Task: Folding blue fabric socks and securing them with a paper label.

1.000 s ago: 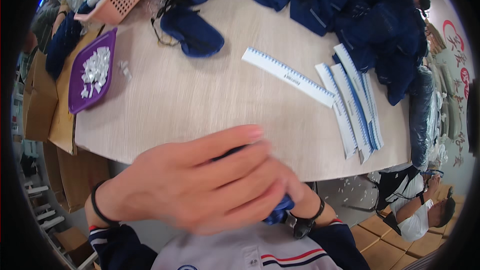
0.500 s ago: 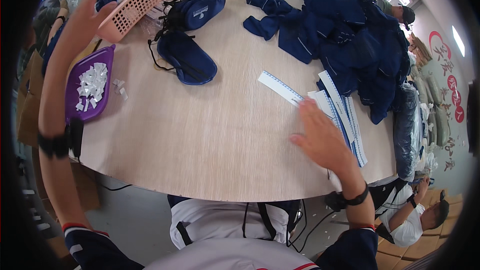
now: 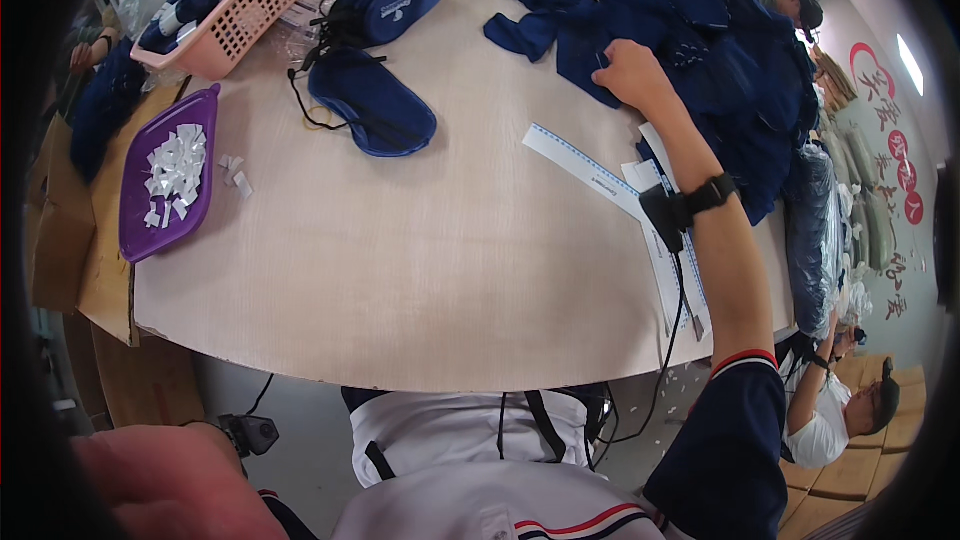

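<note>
My right hand is at the near left edge of a heap of navy cloth pieces. Its fingers are curled closed on the navy cloth, with the fingertips partly hidden. Close to the camera at the lower left, my left hand is blurred, and its fingers do not show. Under my right forearm lie several white paper rulers with blue markings. Left of them on the table rests a rounded navy cloth pouch or mask with black cord, beside stacked similar pieces with a white print.
A purple tray of small white tags stands at the table's left, with loose tags beside it. Behind it is a pink perforated basket holding rolled navy and white items. Cardboard boxes flank the left edge. A co-worker is at the right.
My left hand has come away from the pink basket, down to the lower left near the camera. My right hand has moved from the rulers forward to the navy heap, and its fingers have curled.
</note>
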A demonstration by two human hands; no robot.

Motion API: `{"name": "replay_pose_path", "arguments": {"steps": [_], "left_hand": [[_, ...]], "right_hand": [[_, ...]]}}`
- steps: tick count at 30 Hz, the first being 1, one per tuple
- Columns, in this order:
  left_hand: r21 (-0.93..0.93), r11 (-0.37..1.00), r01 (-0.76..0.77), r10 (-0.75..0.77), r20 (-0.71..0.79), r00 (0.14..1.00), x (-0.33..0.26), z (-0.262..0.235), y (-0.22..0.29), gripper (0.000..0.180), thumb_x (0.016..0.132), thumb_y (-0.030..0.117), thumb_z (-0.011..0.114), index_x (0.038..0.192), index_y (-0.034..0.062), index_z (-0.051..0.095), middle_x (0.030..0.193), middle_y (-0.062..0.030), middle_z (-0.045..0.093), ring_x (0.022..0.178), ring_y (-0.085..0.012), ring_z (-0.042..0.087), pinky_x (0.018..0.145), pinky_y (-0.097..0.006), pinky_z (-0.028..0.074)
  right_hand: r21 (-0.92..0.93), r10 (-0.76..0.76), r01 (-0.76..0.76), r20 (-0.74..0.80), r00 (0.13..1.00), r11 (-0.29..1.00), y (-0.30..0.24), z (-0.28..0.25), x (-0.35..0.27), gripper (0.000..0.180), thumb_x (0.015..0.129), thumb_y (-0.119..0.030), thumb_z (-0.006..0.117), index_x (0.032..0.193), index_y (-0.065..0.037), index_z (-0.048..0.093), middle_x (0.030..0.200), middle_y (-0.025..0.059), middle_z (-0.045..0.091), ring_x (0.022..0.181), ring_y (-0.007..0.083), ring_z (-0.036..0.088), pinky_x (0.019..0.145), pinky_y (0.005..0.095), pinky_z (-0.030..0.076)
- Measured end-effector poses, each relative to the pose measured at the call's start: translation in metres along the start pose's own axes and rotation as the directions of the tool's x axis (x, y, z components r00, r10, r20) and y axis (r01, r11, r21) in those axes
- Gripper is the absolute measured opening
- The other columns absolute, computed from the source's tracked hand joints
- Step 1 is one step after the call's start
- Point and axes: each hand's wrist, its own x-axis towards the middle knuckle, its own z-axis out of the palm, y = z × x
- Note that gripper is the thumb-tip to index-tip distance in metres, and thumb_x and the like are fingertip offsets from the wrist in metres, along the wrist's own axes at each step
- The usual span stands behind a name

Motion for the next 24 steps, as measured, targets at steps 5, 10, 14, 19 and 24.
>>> {"name": "replay_pose_path", "arguments": {"steps": [5,10,14,19,24], "left_hand": [[-0.13,0.992,0.001,-0.01,-0.071,0.997,-0.024,-0.003,0.015,0.032,0.1,0.018,0.056,0.127,0.0015,0.062,0.121,-0.0124,0.064,0.112,-0.0242,0.06,0.098,-0.038,0.046],[-0.271,0.962,-0.018,-0.017,-0.124,0.992,-0.027,0.0,0.04,0.03,0.097,0.017,0.058,0.123,0.0033,0.063,0.115,-0.0112,0.064,0.108,-0.0243,0.06,0.094,-0.039,0.047],[-0.388,0.92,-0.055,-0.019,-0.184,0.983,-0.018,0.011,0.06,0.028,0.095,0.017,0.06,0.119,0.0046,0.064,0.11,-0.0103,0.065,0.106,-0.0243,0.06,0.091,-0.04,0.047],[-0.518,0.848,-0.111,-0.038,-0.269,0.962,-0.008,0.046,0.077,0.025,0.092,0.016,0.062,0.115,0.0063,0.066,0.104,-0.0091,0.065,0.102,-0.0244,0.06,0.088,-0.041,0.047],[-0.464,0.881,0.089,-0.105,-0.01,0.994,-0.009,0.093,0.11,0.017,0.082,0.007,0.066,0.098,0.0106,0.07,0.095,-0.0073,0.068,0.089,-0.0235,0.062,0.074,-0.039,0.047]], "right_hand": [[0.198,-0.079,0.062,0.079,0.994,0.978,-0.008,-0.061,-0.026,0.035,0.083,-0.029,0.078,0.094,0.003,0.068,0.088,0.0197,0.07,0.081,0.0331,0.067,0.078,0.0411,0.053],[0.195,-0.317,0.317,-0.034,0.948,0.928,-0.037,-0.164,-0.077,0.027,0.094,-0.027,0.073,0.097,0.0,0.069,0.085,0.0107,0.07,0.073,0.0141,0.062,0.07,0.0311,0.051],[0.566,-0.416,0.4,-0.107,0.903,0.721,-0.039,-0.222,-0.116,0.031,0.102,-0.028,0.065,0.115,0.0,0.069,0.102,0.0135,0.074,0.095,0.0188,0.074,0.092,0.0308,0.059],[0.687,-0.785,0.718,-0.381,0.488,0.113,-0.044,-0.204,-0.126,0.028,0.106,-0.03,0.055,0.111,-0.005,0.068,0.109,0.0181,0.074,0.114,0.0355,0.067,0.1,0.0454,0.051],[0.529,-0.882,0.767,-0.068,0.466,0.364,-0.031,-0.116,-0.118,0.032,0.087,0.006,0.055,0.104,-0.008,0.077,0.129,0.0152,0.071,0.14,0.0324,0.053,0.113,0.0483,0.044]]}}
